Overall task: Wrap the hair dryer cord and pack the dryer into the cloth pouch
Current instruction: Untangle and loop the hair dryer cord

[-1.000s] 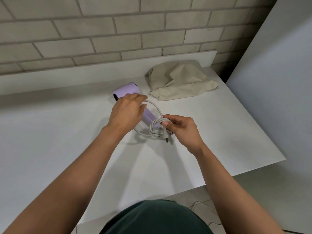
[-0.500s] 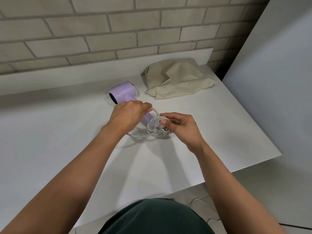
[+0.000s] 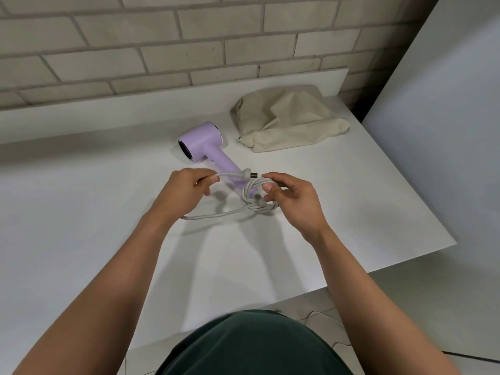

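The left grip (image 3: 186, 189) has come off the hair dryer (image 3: 205, 144) and now pinches the cord (image 3: 253, 204) just behind its plug (image 3: 244, 173). The right grip (image 3: 295, 197) curls round the coil at the handle's end; the dryer lies on the worktop (image 3: 108, 212) just beyond both.

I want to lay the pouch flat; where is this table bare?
Bare: the table left of the dryer and left hand, and its right edge nearer than the pouch. Crowded: the centre, cord and right hand.
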The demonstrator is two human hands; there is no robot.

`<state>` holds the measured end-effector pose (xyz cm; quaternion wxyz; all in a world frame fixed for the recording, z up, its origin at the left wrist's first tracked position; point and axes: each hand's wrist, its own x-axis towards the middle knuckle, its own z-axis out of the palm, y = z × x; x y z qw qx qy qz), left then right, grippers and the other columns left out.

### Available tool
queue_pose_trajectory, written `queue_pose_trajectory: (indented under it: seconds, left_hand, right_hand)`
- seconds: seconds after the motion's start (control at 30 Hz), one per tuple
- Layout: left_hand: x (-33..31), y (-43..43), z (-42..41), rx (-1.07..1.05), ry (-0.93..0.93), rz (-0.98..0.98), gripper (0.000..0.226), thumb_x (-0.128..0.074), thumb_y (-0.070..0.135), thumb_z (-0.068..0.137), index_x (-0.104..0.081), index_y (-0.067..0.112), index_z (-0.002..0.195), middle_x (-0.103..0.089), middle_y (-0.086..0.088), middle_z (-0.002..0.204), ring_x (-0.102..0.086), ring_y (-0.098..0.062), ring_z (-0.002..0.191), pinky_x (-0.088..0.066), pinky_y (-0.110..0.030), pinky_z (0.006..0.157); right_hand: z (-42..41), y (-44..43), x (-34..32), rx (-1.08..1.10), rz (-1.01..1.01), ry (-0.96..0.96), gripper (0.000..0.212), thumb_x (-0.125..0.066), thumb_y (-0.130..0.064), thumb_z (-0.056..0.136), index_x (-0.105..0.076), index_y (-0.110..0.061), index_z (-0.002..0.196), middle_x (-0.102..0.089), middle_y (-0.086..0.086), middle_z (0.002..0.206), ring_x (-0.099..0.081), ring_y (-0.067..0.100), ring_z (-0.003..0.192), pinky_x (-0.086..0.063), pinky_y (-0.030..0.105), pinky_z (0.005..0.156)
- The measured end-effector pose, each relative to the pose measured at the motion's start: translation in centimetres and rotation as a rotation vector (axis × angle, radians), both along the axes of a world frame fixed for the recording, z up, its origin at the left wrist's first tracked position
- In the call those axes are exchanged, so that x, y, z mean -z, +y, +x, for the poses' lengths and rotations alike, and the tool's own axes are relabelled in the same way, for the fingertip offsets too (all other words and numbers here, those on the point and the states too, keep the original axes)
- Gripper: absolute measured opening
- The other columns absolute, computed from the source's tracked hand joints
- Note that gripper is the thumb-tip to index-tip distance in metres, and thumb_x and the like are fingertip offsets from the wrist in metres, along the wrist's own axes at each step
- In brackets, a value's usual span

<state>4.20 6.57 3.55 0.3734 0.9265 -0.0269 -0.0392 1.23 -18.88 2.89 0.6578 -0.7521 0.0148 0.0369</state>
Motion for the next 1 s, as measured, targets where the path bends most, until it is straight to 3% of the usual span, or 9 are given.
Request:
queue_pose_trajectory:
  seconds: [0.07,0.17,0.33,0.43,0.53,0.63,0.77,0.9,1.0]
  left_hand:
    - [0.5,0.5,-0.9,-0.046,0.082,-0.084,0.019,-0.059,0.034,0.104,-0.077,0.030,0.104,-0.073,0.000,0.082,-0.047,-0.006,0.051,-0.035,-0.013,0.045]
    - [1.1,1.1,-2.2,-0.051,0.213,-0.170,0.016,-0.062,0.032,0.102,-0.078,0.031,0.100,-0.070,0.001,0.081,-0.050,-0.015,0.059,-0.033,-0.019,0.039]
    - [2.2,1.5,-3.7,0.056,0.345,-0.119,0.017,-0.064,0.033,0.100,-0.080,0.038,0.097,-0.073,0.002,0.074,-0.056,-0.012,0.057,-0.047,-0.031,0.053]
    - [3.0,1.2,-4.2,0.088,0.378,-0.063,0.020,-0.061,0.030,0.101,-0.079,0.038,0.102,-0.072,0.004,0.069,-0.059,-0.007,0.053,-0.048,-0.025,0.054]
    - [3.2,0.7,-4.4,0.099,0.389,-0.009,0.021,-0.059,0.037,0.101,-0.079,0.032,0.099,-0.072,0.009,0.068,-0.058,0.001,0.051,-0.044,-0.019,0.055]
    - [3.2,1.1,-4.3,0.066,0.396,0.011,0.042,-0.054,0.052,0.101,-0.077,0.018,0.093,-0.070,0.025,0.074,-0.062,-0.005,0.070,-0.046,-0.023,0.065]
    - [2.4,2.2,-4.2,-0.037,0.132,0.032,0.037,-0.051,0.047,0.104,-0.075,0.019,0.102,-0.073,-0.002,0.094,-0.066,-0.021,0.093,-0.048,-0.026,0.080]
    - [0.1,1.5,-5.3,0.107,-0.228,-0.099,0.025,-0.062,0.042,0.100,-0.074,0.024,0.113,-0.069,0.010,0.101,-0.066,-0.005,0.091,-0.051,-0.019,0.082]
    - [0.0,0.7,-5.9,0.321,-0.204,0.042,0.051,-0.068,0.058,0.090,-0.058,0.037,0.135,-0.059,0.018,0.118,-0.061,-0.001,0.100,-0.052,-0.029,0.082]
  right_hand:
    - [-0.1,0.2,0.2,0.007,-0.005,-0.015,0.017,-0.070,-0.014,0.098,-0.076,-0.020,0.112,-0.077,-0.004,0.098,-0.074,0.026,0.079,-0.055,0.028,0.080]
    - [-0.2,0.6,0.4,0.015,-0.017,-0.038,0.017,-0.069,-0.016,0.099,-0.075,-0.027,0.109,-0.076,-0.006,0.098,-0.073,0.028,0.082,-0.056,0.031,0.080]
    - [-0.2,1.0,0.7,0.050,-0.039,-0.070,0.019,-0.067,-0.020,0.101,-0.074,-0.019,0.118,-0.076,-0.008,0.104,-0.074,0.015,0.084,-0.055,0.022,0.079]
    - [-0.2,1.1,0.8,0.053,-0.069,-0.074,0.022,-0.067,-0.019,0.100,-0.073,-0.019,0.121,-0.076,-0.010,0.103,-0.072,0.010,0.081,-0.053,0.019,0.079]
    - [-0.2,1.2,0.8,0.036,-0.094,-0.051,0.025,-0.067,-0.020,0.100,-0.072,-0.021,0.125,-0.074,-0.012,0.099,-0.073,0.014,0.078,-0.054,0.021,0.078]
    - [-0.3,1.2,0.8,0.020,-0.116,-0.044,0.025,-0.068,-0.020,0.100,-0.070,-0.024,0.124,-0.072,-0.012,0.097,-0.073,0.021,0.078,-0.055,0.029,0.080]
    - [-0.4,1.4,0.8,-0.031,-0.150,-0.030,0.015,-0.067,-0.018,0.099,-0.071,-0.028,0.110,-0.075,-0.010,0.095,-0.070,0.027,0.081,-0.055,0.041,0.081]
    - [-0.2,1.6,0.9,-0.051,-0.158,0.007,0.013,-0.067,-0.021,0.100,-0.073,-0.026,0.111,-0.074,-0.020,0.087,-0.066,0.016,0.072,-0.050,0.029,0.075]
    - [0.2,1.8,1.0,-0.045,-0.143,0.025,0.014,-0.067,-0.021,0.101,-0.074,-0.024,0.112,-0.072,-0.018,0.085,-0.062,0.013,0.068,-0.049,0.021,0.074]
